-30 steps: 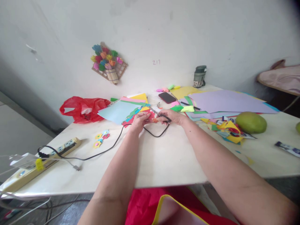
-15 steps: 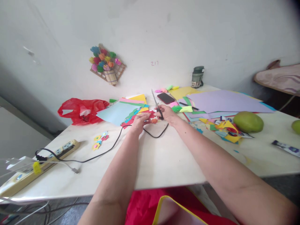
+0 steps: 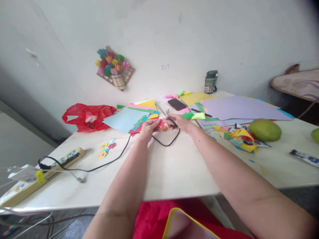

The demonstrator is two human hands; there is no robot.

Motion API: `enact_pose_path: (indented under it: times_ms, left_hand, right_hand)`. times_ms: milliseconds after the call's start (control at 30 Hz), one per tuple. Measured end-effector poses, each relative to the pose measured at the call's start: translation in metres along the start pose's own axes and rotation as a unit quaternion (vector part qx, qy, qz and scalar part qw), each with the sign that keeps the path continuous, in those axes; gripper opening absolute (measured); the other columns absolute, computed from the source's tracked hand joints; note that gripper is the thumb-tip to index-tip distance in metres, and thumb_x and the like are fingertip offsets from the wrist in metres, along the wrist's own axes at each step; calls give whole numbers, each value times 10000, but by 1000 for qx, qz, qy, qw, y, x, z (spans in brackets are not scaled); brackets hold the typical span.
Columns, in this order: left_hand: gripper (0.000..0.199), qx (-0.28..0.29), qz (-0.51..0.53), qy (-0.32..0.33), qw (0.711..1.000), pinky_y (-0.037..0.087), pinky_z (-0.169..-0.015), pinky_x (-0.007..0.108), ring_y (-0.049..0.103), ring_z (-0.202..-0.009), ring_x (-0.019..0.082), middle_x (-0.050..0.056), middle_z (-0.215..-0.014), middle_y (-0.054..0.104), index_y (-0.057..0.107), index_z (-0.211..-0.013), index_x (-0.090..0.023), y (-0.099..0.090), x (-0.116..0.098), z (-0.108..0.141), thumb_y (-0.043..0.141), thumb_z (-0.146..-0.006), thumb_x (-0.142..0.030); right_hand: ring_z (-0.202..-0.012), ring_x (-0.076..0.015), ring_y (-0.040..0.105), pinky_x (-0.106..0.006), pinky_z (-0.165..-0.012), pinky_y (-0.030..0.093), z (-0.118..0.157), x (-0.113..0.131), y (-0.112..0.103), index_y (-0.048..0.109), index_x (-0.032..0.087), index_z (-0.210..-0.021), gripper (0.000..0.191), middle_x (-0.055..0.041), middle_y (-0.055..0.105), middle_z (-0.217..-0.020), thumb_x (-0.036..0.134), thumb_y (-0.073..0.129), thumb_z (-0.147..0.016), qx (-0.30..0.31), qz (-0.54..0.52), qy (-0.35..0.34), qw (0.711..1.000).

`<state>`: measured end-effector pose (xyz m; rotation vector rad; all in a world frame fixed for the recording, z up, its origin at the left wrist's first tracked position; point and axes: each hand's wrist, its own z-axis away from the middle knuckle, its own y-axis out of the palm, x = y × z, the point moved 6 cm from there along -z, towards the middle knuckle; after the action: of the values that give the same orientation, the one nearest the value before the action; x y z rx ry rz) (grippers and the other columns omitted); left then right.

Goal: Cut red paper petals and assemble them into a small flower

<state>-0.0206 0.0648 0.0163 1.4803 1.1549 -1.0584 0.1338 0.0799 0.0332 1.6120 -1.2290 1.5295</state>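
Observation:
In the middle of the table, my left hand is closed on a small red paper piece. Close beside it, my right hand grips a pair of scissors by the black handles, the blades pointing up and to the left. Small orange scraps lie below the fingers. Left of my left hand is a stack of coloured paper with wavy-cut edges. A few small paper flowers rest farther left. The fingertips are partly hidden from view.
A black cable runs from the power strip past my hands. A red plastic bag lies at the left. To the right are a phone, purple paper, paper scraps, a green mango and a tube.
The scissors have tilted further left, and their tips sit lower. My right hand has shifted slightly right and down. The red paper now shows at my left fingertips.

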Motion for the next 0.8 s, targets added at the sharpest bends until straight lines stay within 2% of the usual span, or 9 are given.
enact_pose_path:
  times_ms: [100,233,467,800]
  left_hand:
    - [374,4,9,-3,1000,509,-535,213,592,-492,87,-5,-637,650,668,-749,-135,1,0,0,839,-573,-417]
    - [383,16,19,-5,1000,545,-584,234,636,-547,113,4,-655,657,644,-742,-131,3,-1,1,836,-584,-423]
    - [364,26,34,3,999,568,-648,267,641,-612,120,6,-678,654,625,-722,-132,6,-5,2,835,-594,-401]
    - [323,32,36,16,999,556,-713,282,611,-664,106,-4,-697,628,625,-734,-137,1,-1,-1,819,-618,-368]
  right_hand:
    - [-437,-66,489,-175,-369,307,3,-2,0,559,151,-703,274,5,585,-588,384,695,-749,64,28,3,998]
    - [-460,-73,511,-169,-377,329,5,-4,3,535,154,-687,263,-11,611,-616,379,618,-797,129,22,4,991]
    - [-447,-76,510,-174,-362,331,3,-8,3,554,157,-717,251,-12,618,-629,384,604,-814,136,43,2,990]
    - [-433,-80,510,-186,-344,290,7,-5,4,506,173,-641,280,-3,596,-578,386,596,-798,144,37,6,989]
